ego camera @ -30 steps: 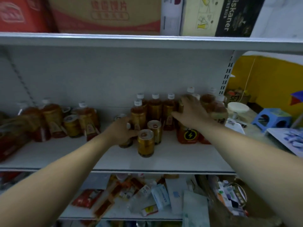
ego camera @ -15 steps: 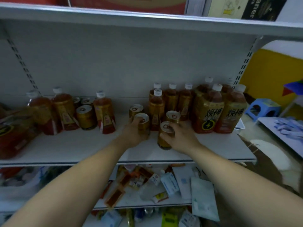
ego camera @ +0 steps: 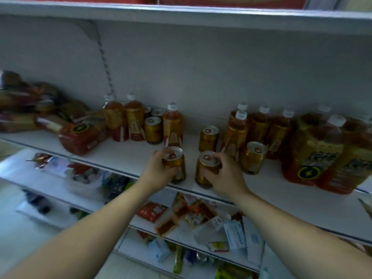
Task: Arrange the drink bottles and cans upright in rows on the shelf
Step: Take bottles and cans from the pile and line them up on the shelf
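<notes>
White metal shelving fills the head view, and the middle shelf point(ego camera: 124, 158) carries amber drinks against a pale back panel. Near its front edge the left hand point(ego camera: 159, 172) wraps its fingers around one gold can point(ego camera: 177, 166), thumb over the rim, the can upright on the shelf. Just beside it the right hand point(ego camera: 225, 176) grips a second gold can point(ego camera: 205, 170), fingers curled over its top and side, also upright at the front edge. Behind them stands a lone can point(ego camera: 208, 138), and another can point(ego camera: 254, 158) sits right of the right hand, in front of a row of small bottles point(ego camera: 257, 125) with white caps. Two big bottles point(ego camera: 314, 150) with lightning-bolt labels stand at the far right. To the left, three more small bottles point(ego camera: 134, 121) and a few cans point(ego camera: 153, 130) form a loose cluster, and a large bottle point(ego camera: 80, 135) lies on its side beside blurred packages. Lower shelves hold scattered packets point(ego camera: 193, 216).
</notes>
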### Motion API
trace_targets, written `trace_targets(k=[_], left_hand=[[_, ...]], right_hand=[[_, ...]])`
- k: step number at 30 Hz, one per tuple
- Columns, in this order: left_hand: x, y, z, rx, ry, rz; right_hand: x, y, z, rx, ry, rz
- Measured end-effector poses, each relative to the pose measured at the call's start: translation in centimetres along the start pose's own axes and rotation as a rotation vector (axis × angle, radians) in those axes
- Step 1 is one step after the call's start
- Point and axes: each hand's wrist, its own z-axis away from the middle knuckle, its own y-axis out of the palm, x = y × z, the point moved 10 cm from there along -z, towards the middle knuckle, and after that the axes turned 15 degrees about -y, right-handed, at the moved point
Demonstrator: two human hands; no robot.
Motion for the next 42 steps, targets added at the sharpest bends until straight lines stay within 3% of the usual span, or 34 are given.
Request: trace_targets(k=[8, 17, 25, 28, 31, 37, 42], left_hand=[[4.9, -9.6, -1.6, -0.092, -0.185, 0.066], [9.8, -16.2, -8.2, -0.051, -0.172, -0.175], [9.8, -17.2, -12.1, 0.031, -0.131, -0.161], [8.1, -17.6, -12.3, 0.001, -0.024, -0.285], [4.5, -16.8, -11.1, -0.032, 0.153, -0.331], [-2.8, -9.1, -7.4, 0.089, 0.37, -0.32], [-6.5, -0.6, -6.0, 0.26, 0.37, -0.306]], right_hand=[[6.9, 8.6, -4.8, 0.154, -0.101, -0.074], [10.8, 15.6, -11.2, 0.079, -0.066, -0.12], [11.2, 18.5, -15.9, 0.114, -0.015, -0.057], [11.8, 17.3, -15.8, 0.154, -0.059, 0.0], [12.0, 13.3, -14.9, 0.063, -0.118, 0.096], [9.2, 3.9, -10.1, -0.128, -0.114, 0.208], [3.0, -2.8, -6.3, -0.145, -0.002, 0.334]])
